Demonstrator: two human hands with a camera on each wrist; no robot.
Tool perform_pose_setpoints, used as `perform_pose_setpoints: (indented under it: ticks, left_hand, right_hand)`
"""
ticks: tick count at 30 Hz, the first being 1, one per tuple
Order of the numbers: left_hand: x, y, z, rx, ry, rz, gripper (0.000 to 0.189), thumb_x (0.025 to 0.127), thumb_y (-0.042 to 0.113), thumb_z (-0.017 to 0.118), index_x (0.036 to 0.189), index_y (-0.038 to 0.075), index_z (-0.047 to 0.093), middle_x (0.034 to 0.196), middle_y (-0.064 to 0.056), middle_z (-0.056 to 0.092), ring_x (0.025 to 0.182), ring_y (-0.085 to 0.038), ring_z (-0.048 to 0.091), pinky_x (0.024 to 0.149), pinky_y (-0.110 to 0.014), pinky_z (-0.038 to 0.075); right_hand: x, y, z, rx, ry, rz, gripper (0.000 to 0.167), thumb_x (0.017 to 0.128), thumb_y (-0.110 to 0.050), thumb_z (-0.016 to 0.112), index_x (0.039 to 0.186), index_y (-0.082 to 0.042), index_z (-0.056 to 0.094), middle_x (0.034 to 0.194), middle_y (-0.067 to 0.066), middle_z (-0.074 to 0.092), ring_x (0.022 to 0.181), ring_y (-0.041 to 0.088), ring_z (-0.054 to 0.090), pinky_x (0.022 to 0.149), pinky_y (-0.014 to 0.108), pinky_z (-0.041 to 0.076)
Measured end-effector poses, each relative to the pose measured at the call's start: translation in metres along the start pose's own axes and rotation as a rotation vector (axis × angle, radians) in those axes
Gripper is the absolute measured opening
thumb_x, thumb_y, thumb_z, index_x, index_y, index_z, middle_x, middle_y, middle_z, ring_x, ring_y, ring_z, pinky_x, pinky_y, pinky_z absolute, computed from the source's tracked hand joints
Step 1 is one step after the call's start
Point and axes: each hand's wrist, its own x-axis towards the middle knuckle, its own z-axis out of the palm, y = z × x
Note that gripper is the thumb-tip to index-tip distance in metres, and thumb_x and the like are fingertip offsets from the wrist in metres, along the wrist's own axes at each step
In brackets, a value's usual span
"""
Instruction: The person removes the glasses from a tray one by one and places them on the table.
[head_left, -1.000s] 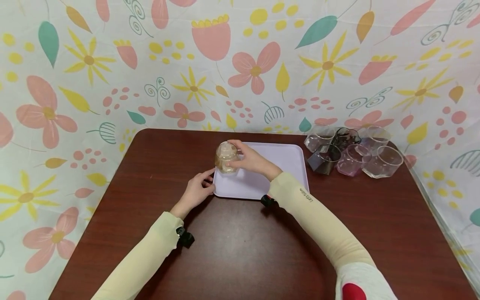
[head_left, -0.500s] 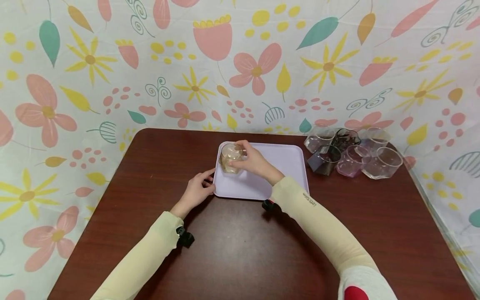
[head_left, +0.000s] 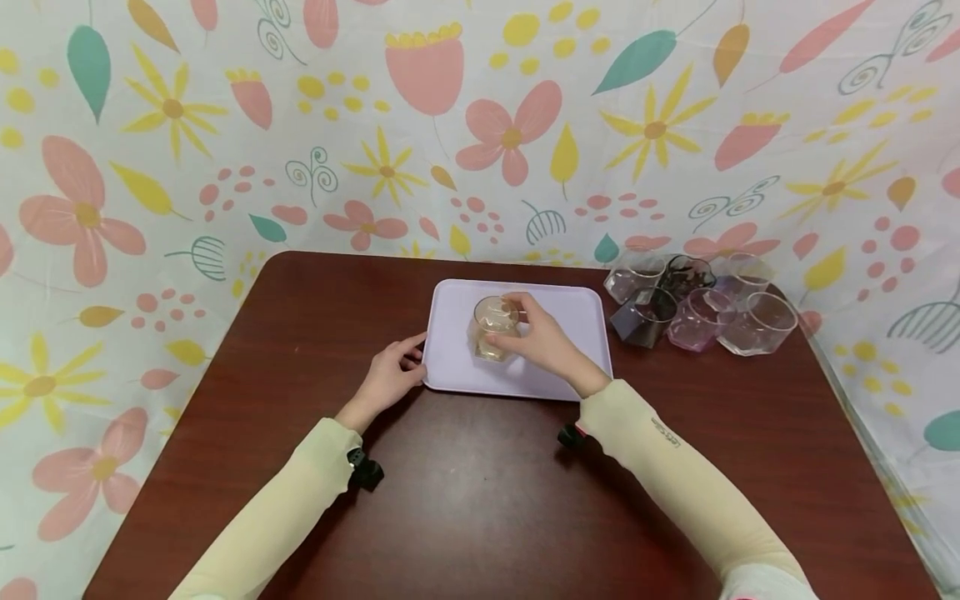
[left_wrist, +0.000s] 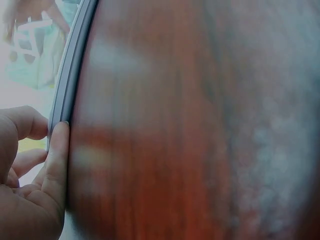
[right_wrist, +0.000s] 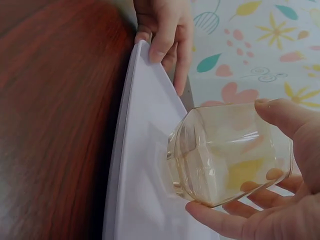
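Note:
A clear amber-tinted drinking glass is upright over the left-centre of a pale lilac rectangular tray. My right hand grips this glass from the right, thumb on one side and fingers on the other. In the right wrist view the base of the glass is at the tray surface; whether it fully rests there I cannot tell. My left hand pinches the tray's left edge near the front corner. The left wrist view shows thumb and fingers of that hand on the rim.
Several faceted glasses stand together at the back right of the table: a smoky grey one, a pink one, a dark one and clear ones, such as the one at far right. A flower-printed cloth hangs behind the dark-red table.
My right hand has carried the amber glass rightward and slightly nearer, from the tray's left edge to over its left-centre. The left hand keeps its place at the tray's edge.

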Motion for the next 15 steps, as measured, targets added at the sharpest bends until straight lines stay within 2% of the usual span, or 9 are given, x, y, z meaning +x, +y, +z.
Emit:
perform_pose_setpoints:
  ticks: [4,11,15]
  left_hand:
    - [0.001,0.000,0.000,0.005,-0.018,-0.009,0.062,0.087,-0.001,0.063,0.149,0.004,0.057,0.111,-0.019,0.064,0.094,-0.029,0.071,0.069,-0.026,0.063]
    - [0.001,0.001,-0.001,0.011,-0.014,-0.001,0.062,0.087,-0.001,0.063,0.148,0.003,0.057,0.110,-0.019,0.065,0.093,-0.028,0.070,0.069,-0.026,0.062]
    - [0.002,0.000,-0.001,0.009,-0.010,-0.001,0.062,0.087,0.000,0.062,0.148,0.003,0.057,0.110,-0.019,0.065,0.093,-0.028,0.070,0.068,-0.026,0.062]
  right_hand:
    - [-0.018,0.002,-0.013,-0.019,0.031,-0.005,0.074,0.089,-0.022,0.083,0.148,-0.004,0.043,0.145,0.021,0.053,0.134,0.044,0.053,0.112,0.056,0.046]
    - [-0.045,0.007,-0.036,-0.055,0.069,0.006,0.075,0.089,-0.023,0.083,0.149,-0.005,0.042,0.143,0.020,0.054,0.135,0.042,0.053,0.096,0.048,0.058]
    - [-0.058,0.010,-0.048,-0.067,0.076,0.018,0.075,0.089,-0.024,0.083,0.149,-0.006,0.042,0.143,0.021,0.053,0.136,0.043,0.052,0.094,0.048,0.060]
